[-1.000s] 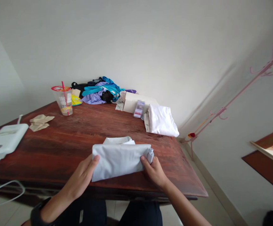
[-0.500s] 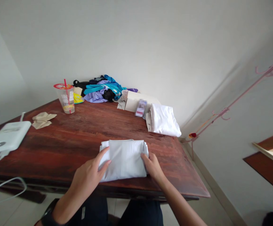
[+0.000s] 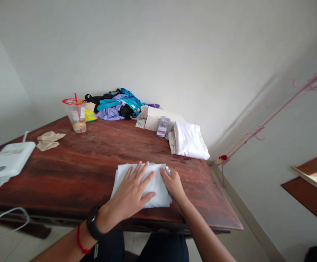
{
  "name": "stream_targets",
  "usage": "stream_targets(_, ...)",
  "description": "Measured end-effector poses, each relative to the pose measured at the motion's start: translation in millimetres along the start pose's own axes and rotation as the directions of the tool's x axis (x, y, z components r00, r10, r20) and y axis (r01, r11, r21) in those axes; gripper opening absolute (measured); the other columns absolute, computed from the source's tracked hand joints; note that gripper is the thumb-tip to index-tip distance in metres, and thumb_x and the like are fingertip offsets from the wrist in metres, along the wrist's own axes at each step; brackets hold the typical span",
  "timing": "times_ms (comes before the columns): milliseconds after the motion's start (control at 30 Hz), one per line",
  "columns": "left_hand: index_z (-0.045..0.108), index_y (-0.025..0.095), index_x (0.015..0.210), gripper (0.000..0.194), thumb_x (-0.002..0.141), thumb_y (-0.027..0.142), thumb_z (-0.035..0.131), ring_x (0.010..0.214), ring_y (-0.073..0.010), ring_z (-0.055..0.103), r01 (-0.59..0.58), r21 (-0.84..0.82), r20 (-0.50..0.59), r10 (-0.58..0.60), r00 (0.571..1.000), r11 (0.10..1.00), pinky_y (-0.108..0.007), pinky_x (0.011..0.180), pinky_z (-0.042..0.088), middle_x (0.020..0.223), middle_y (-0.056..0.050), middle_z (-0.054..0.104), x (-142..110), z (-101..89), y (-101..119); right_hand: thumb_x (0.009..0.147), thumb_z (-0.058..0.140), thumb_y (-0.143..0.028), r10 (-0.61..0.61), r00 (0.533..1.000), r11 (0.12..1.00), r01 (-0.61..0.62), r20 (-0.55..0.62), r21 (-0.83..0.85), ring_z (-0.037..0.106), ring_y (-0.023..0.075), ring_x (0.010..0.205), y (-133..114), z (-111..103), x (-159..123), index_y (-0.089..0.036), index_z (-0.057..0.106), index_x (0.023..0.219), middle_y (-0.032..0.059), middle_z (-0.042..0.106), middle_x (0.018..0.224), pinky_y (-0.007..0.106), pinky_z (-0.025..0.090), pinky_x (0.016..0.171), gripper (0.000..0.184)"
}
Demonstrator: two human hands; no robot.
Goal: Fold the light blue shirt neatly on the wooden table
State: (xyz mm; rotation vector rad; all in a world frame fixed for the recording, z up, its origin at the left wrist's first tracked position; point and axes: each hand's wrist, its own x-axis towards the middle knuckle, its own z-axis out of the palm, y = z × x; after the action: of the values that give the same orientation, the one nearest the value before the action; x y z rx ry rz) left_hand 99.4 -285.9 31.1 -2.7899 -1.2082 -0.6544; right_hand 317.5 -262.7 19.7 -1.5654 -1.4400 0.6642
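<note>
A folded white cloth (image 3: 158, 196) lies near the front edge of the dark wooden table; I cannot tell whether it is a garment. Flat on top of it, fingers spread, rests my left hand (image 3: 132, 191). My right hand (image 3: 172, 182) grips the cloth's right edge, its thumb on top and the other fingers partly hidden at the side. Farther back on the right sits a stack of folded white cloth (image 3: 190, 140).
A pile of blue, purple and black clothes (image 3: 120, 103) lies by the wall, beside a white box (image 3: 153, 118). On the left are a plastic cup with a straw (image 3: 76, 118), a brown napkin (image 3: 49, 140) and a white cabled device (image 3: 11, 160). A pink coat rack (image 3: 270, 120) leans at right.
My left hand has moved from the cloth's left edge to the right and now lies flat across its top. The right hand has shifted slightly upward along the right edge.
</note>
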Motion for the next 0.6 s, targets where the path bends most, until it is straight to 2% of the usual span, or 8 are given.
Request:
stream_targets(67, 0.044, 0.026, 0.158, 0.064, 0.103, 0.059, 0.046, 0.153, -0.0408, 0.03, 0.024, 0.013, 0.006, -0.024, 1.0, 1.0, -0.063, 0.119, 0.031, 0.169, -0.013, 0.028, -2.2, 9.5, 2.6, 0.093, 0.054, -0.042, -0.001, 1.0, 0.992, 0.001, 0.007, -0.125, 0.061, 0.0191, 0.064, -0.4, 3.0, -0.1, -0.019, 0.058, 0.068, 0.0028, 0.067, 0.067, 0.026, 0.037, 0.058, 0.034)
stream_targets(133, 0.043, 0.029, 0.158, 0.065, 0.103, 0.062, 0.045, 0.151, -0.0406, 0.033, 0.048, 0.039, -0.006, -0.048, 0.999, 0.998, -0.063, 0.118, 0.032, 0.169, -0.012, 0.03, -5.3, 17.8, 1.6, 0.094, 0.052, -0.034, -0.026, 1.0, 0.969, 0.028, 0.011, -0.245, 0.065, 0.0201, 0.068, -3.2, 5.0, -0.9, -0.02, 0.058, 0.07, 0.0044, 0.07, 0.072, 0.026, 0.039, 0.061, 0.028)
stream_targets(267, 0.044, 0.033, 0.158, 0.065, 0.101, 0.065, 0.045, 0.149, -0.0407, 0.037, 0.064, 0.085, -0.027, -0.062, 0.998, 0.994, -0.062, 0.116, 0.033, 0.168, -0.01, 0.034, -5.2, 24.4, -3.6, 0.096, 0.054, -0.03, -0.053, 0.999, 0.91, 0.049, 0.002, -0.411, 0.071, 0.0248, 0.083, -8.2, 6.9, -2.0, -0.02, 0.063, 0.097, 0.008, 0.075, 0.089, 0.028, 0.044, 0.071, 0.013)
stream_targets(367, 0.047, 0.034, 0.156, 0.066, 0.098, 0.065, 0.051, 0.147, -0.0411, 0.04, 0.061, 0.107, -0.021, -0.059, 0.998, 0.992, -0.064, 0.116, 0.033, 0.168, -0.009, 0.033, -1.5, 22.4, -4.4, 0.097, 0.055, -0.031, -0.103, 0.994, 0.874, 0.07, -0.043, -0.481, 0.071, 0.0278, 0.093, -9.7, 5.4, -1.6, -0.019, 0.059, 0.115, 0.011, 0.074, 0.104, 0.033, 0.05, 0.078, 0.022)
stream_targets(433, 0.046, 0.033, 0.156, 0.067, 0.097, 0.065, 0.053, 0.148, -0.0409, 0.04, 0.055, 0.12, -0.019, -0.053, 0.998, 0.991, -0.064, 0.116, 0.032, 0.168, -0.01, 0.032, -0.8, 21.3, -3.7, 0.098, 0.053, -0.029, -0.207, 0.976, 0.847, 0.142, -0.072, -0.512, 0.068, 0.0293, 0.103, -13.3, 3.5, -1.9, -0.017, 0.058, 0.121, 0.0141, 0.07, 0.115, 0.038, 0.052, 0.087, 0.026)
stream_targets(500, 0.044, 0.033, 0.158, 0.068, 0.098, 0.063, 0.054, 0.149, -0.0412, 0.038, 0.056, 0.132, -0.028, -0.053, 0.998, 0.99, -0.065, 0.117, 0.031, 0.168, -0.01, 0.031, -2.1, 22.2, -2.9, 0.099, 0.05, -0.026, -0.338, 0.94, 0.811, 0.264, -0.049, -0.522, 0.063, 0.0299, 0.116, -20.5, 2.7, -3.5, -0.016, 0.06, 0.123, 0.0163, 0.065, 0.126, 0.042, 0.05, 0.099, 0.027)
stream_targets(600, 0.045, 0.027, 0.158, 0.068, 0.099, 0.06, 0.053, 0.15, -0.0419, 0.035, 0.061, 0.147, -0.032, -0.056, 0.998, 0.987, -0.066, 0.118, 0.029, 0.167, -0.012, 0.034, -5.0, 26.4, -2.7, 0.103, 0.047, -0.029, -0.477, 0.867, 0.746, 0.488, 0.148, -0.454, 0.047, 0.0287, 0.14, -33.0, 7.4, -7.7, -0.017, 0.061, 0.131, 0.0156, 0.057, 0.145, 0.045, 0.04, 0.116, 0.033)
